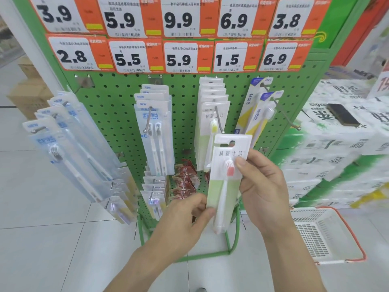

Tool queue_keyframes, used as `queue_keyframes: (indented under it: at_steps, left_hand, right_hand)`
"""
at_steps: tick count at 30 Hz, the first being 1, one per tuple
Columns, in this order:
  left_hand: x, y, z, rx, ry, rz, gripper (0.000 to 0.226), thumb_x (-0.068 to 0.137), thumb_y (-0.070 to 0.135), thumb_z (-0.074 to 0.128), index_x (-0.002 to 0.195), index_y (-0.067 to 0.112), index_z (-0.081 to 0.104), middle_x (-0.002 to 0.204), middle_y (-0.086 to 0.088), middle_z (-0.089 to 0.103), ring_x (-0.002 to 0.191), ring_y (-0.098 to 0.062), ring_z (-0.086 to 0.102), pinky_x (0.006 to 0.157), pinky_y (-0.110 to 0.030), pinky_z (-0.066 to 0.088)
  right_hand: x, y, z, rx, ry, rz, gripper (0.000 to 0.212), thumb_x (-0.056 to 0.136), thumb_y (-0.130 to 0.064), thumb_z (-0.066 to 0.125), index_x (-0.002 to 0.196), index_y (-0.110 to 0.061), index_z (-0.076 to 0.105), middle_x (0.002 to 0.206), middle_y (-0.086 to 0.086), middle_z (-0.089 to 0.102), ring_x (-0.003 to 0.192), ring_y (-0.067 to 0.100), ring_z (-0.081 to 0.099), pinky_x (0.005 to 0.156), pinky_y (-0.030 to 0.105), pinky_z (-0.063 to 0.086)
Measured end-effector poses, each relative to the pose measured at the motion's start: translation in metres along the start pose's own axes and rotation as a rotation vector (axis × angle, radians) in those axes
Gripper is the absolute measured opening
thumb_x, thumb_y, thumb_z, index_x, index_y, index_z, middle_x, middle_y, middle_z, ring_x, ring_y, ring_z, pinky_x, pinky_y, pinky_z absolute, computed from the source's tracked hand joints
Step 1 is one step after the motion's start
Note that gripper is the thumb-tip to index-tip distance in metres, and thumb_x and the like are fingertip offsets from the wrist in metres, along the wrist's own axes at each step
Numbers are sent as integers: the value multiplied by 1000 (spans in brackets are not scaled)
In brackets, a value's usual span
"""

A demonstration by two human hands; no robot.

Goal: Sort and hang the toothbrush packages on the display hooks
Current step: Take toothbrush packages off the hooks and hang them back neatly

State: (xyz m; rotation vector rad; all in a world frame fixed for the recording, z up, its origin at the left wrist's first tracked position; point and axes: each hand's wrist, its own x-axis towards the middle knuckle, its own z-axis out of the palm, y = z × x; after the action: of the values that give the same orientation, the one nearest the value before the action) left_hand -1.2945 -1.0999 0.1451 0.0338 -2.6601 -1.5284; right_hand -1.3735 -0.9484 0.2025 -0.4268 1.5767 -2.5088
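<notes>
I hold a white and pale-green toothbrush package (226, 182) with a red-bristled brush upright in front of the green pegboard (117, 123). My right hand (263, 186) grips its right edge, thumb on the front near the bristles. My left hand (185, 216) pinches its lower left corner. Its hang hole sits just below and to the right of the tip of a hook (219, 121) that carries several matching packages (212, 114) with a yellow brush in front.
Blue twin-brush packs (155, 131) hang at centre, clear blue packs (69, 144) on the left hooks, yellow-striped packs (259, 114) on the right. Price tags (181, 57) line the top. A white and red basket (324, 234) sits on the floor right; stacked tissue packs (336, 148) behind it.
</notes>
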Motion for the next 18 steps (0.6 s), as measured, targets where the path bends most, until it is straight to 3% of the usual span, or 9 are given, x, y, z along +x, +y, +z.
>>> queue_keyframes:
  at_steps: [2,6,11,13,15,18]
  left_hand:
    - [1,3,-3,-66,28,-9,8,97,29,64,98,22,69,84,10,74,79,-6,67,70,-16,50]
    - [4,-3,-3,-162,29,-36,13,97,36,62,99,23,66,89,5,74,83,-14,69,75,-37,57]
    - [8,-5,-4,-164,42,-48,24,96,45,59,97,22,66,88,4,74,84,-18,69,80,-43,57]
    - [12,-7,-6,-148,36,-42,18,98,39,59,98,24,67,87,6,72,83,-16,69,81,-44,56]
    - [16,-7,-7,-136,37,-22,9,102,26,57,105,26,65,96,12,72,91,-9,68,84,-37,56]
    - [23,12,-12,-123,160,60,28,105,21,49,130,32,51,121,22,63,117,1,58,96,-18,47]
  right_hand:
    - [6,-2,5,-17,5,-27,20,86,-12,64,100,-13,78,99,10,76,90,22,70,82,33,55]
    - [16,2,11,-39,54,-24,18,85,-16,68,99,-18,78,103,11,76,95,25,69,94,46,53]
    - [24,11,12,-42,83,30,15,84,-19,70,97,-17,77,99,11,76,91,25,68,94,49,50]
    - [27,12,11,-68,86,31,16,84,-21,70,98,-16,76,99,11,75,92,26,67,96,52,48]
    - [30,14,10,-100,84,20,15,85,-22,70,98,-17,76,97,8,75,89,24,67,94,52,49]
    - [33,14,8,-182,74,-19,14,89,-24,69,100,-16,75,96,8,76,90,25,68,95,52,51]
